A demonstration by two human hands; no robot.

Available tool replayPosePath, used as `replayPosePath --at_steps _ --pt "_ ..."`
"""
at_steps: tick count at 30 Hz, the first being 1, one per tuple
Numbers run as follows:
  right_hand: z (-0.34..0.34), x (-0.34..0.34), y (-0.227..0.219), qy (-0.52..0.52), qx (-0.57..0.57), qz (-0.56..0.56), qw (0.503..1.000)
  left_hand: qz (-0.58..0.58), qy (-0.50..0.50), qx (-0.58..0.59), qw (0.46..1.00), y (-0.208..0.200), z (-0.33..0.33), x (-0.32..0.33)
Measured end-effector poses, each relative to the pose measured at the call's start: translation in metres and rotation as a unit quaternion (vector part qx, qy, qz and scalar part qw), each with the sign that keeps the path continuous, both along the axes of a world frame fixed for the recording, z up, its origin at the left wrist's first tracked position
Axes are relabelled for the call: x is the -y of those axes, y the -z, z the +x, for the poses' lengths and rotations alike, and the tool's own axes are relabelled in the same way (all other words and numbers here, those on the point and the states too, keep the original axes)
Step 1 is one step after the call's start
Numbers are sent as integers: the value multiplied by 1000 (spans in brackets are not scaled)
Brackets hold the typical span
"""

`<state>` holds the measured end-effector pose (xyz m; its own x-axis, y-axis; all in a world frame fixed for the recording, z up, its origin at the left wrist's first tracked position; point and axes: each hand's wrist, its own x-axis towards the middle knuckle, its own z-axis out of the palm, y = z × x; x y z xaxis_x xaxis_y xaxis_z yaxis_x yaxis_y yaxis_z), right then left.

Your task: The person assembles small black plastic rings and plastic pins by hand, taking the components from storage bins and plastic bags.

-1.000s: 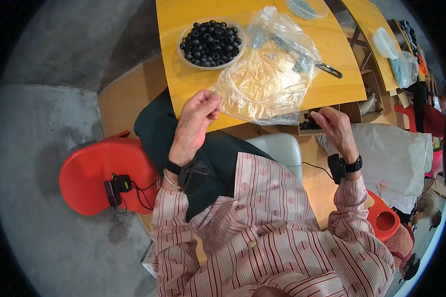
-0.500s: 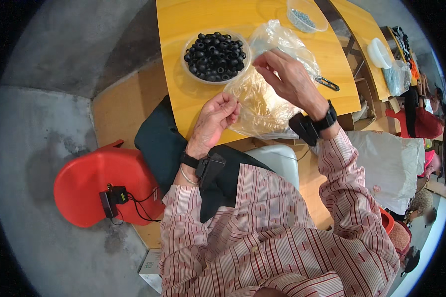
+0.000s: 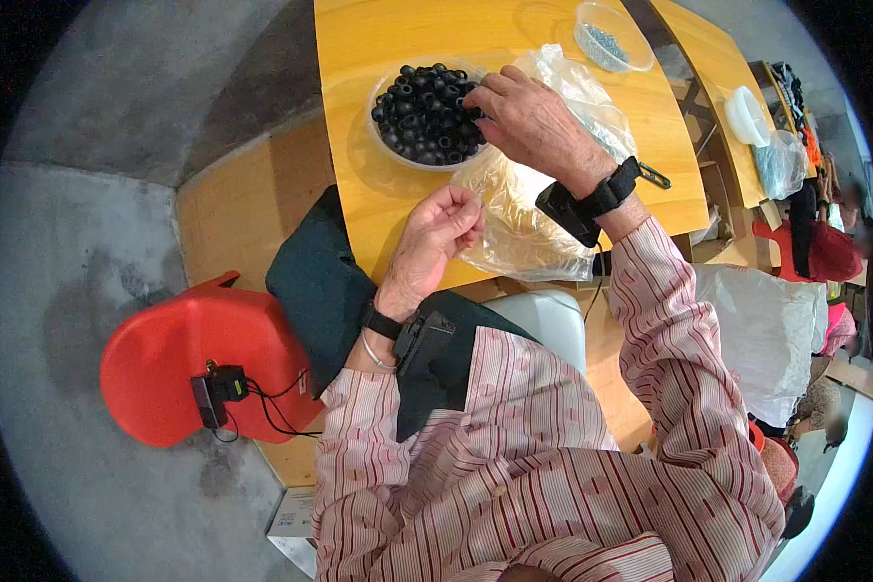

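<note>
A round clear plastic bowl (image 3: 383,145) on the yellow table is heaped with small black hollow plastic pieces (image 3: 422,112). My right hand (image 3: 533,121) reaches over the bowl's right rim. Its fingertips are at the black pieces, thumb and fingers apart, with nothing visibly held. Nearer to me, my left hand (image 3: 438,233) is closed in a pinch below the bowl; anything between its fingertips is too small or hidden to make out. Beside it, partly under my right hand and wrist, lies a crumpled clear plastic bag (image 3: 519,218).
Small thread snips (image 3: 655,176) lie right of my right wrist. A clear tub of small metallic pieces (image 3: 606,47) stands at the table's far right. To my left is a red chair (image 3: 194,349) with a black device and cables. Other people sit at far right.
My right hand has moved left from above the plastic bag to the black pieces in the bowl, its fingers spreading. My left hand stays pinched in nearly the same place.
</note>
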<state>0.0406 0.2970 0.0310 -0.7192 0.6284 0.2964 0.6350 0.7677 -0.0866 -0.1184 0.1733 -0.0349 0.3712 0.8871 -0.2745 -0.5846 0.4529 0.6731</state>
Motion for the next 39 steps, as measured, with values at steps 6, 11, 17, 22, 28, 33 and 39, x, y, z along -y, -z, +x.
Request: replayPosePath --at_steps 6,11,17,22,28,33,39 --pt "8 3 -6 9 -36 3 999 4 3 17 1000 -2 3 -1" --pt "33 46 -13 53 -242 -251 936 4 -54 46 997 1 20 -6" --pt "63 81 39 45 -283 -328 900 27 -61 47 997 22 47 -9" --pt "65 87 48 83 -290 -365 881 24 -47 50 997 32 50 -11" --pt "73 86 68 122 -369 -360 848 37 -37 92 994 38 49 -16" --pt "83 84 96 165 -382 -399 817 35 -35 101 994 41 56 -20" --pt "84 82 103 157 -393 -390 818 30 -31 73 996 48 58 -21"
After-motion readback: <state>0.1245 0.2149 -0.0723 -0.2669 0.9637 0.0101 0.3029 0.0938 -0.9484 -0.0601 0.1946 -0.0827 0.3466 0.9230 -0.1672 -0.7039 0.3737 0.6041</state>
